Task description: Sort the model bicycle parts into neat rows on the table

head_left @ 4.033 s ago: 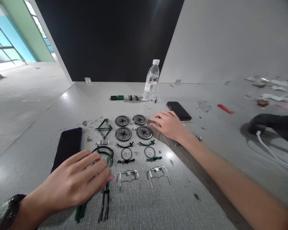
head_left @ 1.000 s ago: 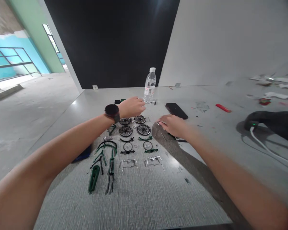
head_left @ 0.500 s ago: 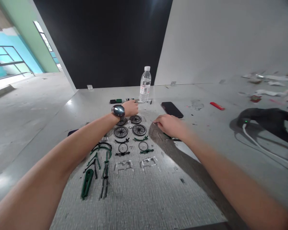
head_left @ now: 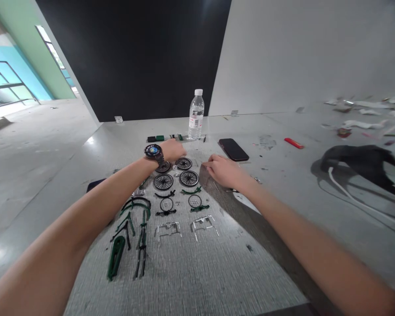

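My left hand (head_left: 173, 150), a watch (head_left: 154, 152) on its wrist, is closed just beyond the small spoked wheels (head_left: 188, 178). What its curled fingers hold, if anything, is hidden. To the right of the wheels, my right hand (head_left: 222, 170) is low over the table, thumb and fingers pressed together near the surface; anything in the pinch is too small to name. Nearer lie curved green pieces (head_left: 191, 190), black rings (head_left: 166, 204) and clear bent frames (head_left: 205, 223). At left are a dark fork-shaped part (head_left: 141, 250) and a long green part (head_left: 116, 258).
A water bottle (head_left: 196, 116) stands at the back before the black panel (head_left: 134, 57). Behind my right hand lies a phone (head_left: 233, 149); farther right are a red object (head_left: 293, 143) and a black item (head_left: 355, 164) with a white cable (head_left: 345, 194).
The view has shifted slightly. My left hand has drawn back a little, its fingers now lower. My right hand has moved slightly left, closer to the wheels.
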Motion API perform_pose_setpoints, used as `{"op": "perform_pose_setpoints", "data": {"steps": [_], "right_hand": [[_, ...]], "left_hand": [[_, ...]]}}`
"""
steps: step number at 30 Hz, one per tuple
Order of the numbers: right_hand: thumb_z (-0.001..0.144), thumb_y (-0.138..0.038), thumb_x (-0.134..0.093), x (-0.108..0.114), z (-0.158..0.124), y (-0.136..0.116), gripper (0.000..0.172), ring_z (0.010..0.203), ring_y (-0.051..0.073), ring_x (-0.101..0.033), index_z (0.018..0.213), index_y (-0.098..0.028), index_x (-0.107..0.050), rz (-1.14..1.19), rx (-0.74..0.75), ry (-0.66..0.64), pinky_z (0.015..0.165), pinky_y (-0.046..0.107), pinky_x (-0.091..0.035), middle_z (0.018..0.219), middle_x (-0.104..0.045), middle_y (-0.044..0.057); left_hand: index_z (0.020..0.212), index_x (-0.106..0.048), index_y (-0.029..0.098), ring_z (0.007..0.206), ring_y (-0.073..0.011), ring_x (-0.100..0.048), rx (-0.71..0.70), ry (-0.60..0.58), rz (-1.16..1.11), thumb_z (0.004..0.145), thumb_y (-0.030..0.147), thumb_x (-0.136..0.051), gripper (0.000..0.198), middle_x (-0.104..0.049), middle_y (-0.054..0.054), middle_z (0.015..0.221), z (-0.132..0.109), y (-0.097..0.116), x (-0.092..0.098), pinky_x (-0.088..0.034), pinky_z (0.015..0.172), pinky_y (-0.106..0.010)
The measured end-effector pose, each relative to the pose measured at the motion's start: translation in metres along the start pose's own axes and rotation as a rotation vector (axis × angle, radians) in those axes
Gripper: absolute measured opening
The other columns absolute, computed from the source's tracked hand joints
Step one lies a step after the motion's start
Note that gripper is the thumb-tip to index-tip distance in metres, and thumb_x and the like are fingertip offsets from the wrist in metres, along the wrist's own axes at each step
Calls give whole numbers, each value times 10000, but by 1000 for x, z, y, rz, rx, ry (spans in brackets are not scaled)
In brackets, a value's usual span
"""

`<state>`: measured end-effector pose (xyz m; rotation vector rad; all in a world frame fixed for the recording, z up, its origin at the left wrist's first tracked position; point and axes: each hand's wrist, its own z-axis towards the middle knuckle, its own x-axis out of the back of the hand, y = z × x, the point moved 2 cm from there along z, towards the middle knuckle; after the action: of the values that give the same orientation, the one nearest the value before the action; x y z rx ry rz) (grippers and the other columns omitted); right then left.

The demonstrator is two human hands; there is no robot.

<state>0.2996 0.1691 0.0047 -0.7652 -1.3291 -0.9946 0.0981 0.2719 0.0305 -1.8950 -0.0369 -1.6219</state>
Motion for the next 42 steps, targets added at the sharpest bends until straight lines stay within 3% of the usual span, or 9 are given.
{"op": "perform_pose_setpoints", "data": {"steps": [9, 16, 24, 27, 31, 33, 36, 42], "right_hand": [[1020, -233, -344, -2, 6, 1, 469, 1034, 292, -633, 1351, -158, -668, 15, -38, 3, 797, 365, -439, 1164, -654, 179], [1015, -234, -343, -5, 7, -1, 480, 1007, 280, -633, 1372, -174, -658, 20, -15, 0, 794, 364, -432, 1190, -651, 172], [1005, -216, -367, -8, 8, -1, 454, 1029, 273, -632, 1325, -181, -687, 67, -32, 11, 820, 366, -447, 1170, -656, 153], [1014, -220, -368, -6, 7, -3, 450, 1056, 271, -633, 1344, -183, -672, 75, -32, 11, 854, 365, -457, 1190, -659, 152], [1020, -224, -367, -1, 3, -5, 459, 1112, 285, -626, 1371, -158, -656, 58, -59, -4, 883, 370, -464, 1275, -647, 163], [1021, -225, -368, 1, 2, -6, 466, 1115, 289, -628, 1386, -151, -648, 50, -55, -23, 879, 373, -469, 1307, -637, 168], [1022, -225, -364, 1, 2, -7, 471, 1095, 283, -636, 1396, -163, -642, 48, -44, -23, 863, 369, -471, 1303, -638, 166], [1004, -214, -384, -3, 2, -6, 474, 1068, 273, -634, 1400, -212, -643, 56, -52, 6, 844, 368, -461, 1267, -650, 151]], "left_hand": [[973, -748, 172, 744, -193, -660, 33, -51, -20, 854, 68, -526, 273, -750, -96, 819, 2, 3, 3, -413, 677, -300], [961, -757, 171, 728, -212, -671, 52, -23, -74, 844, 93, -558, 244, -745, -105, 782, 2, 3, -2, -458, 751, -335], [998, -771, 173, 752, -190, -658, 61, -12, -130, 822, 74, -516, 325, -762, -107, 841, 2, 0, -4, -438, 711, -306], [1028, -772, 171, 806, -195, -663, 94, 3, -174, 861, 117, -509, 316, -775, -118, 927, 3, -2, -1, -446, 738, -307], [1370, -638, 197, 979, -215, -669, 121, 25, -251, 920, 148, -470, 483, -734, -133, 1228, 5, 1, 8, -463, 808, -313], [1457, -567, 259, 971, -216, -676, 109, -3, -293, 918, 135, -463, 563, -732, -104, 1249, 7, 4, 11, -469, 800, -308], [1461, -565, 322, 921, -215, -684, 91, -59, -349, 926, 147, -453, 574, -755, -74, 1203, 12, 8, 14, -478, 778, -298], [1429, -598, 332, 1062, -220, -670, 82, -110, -422, 926, 188, -476, 537, -709, -39, 1327, 21, 10, 12, -485, 872, -288]]}}
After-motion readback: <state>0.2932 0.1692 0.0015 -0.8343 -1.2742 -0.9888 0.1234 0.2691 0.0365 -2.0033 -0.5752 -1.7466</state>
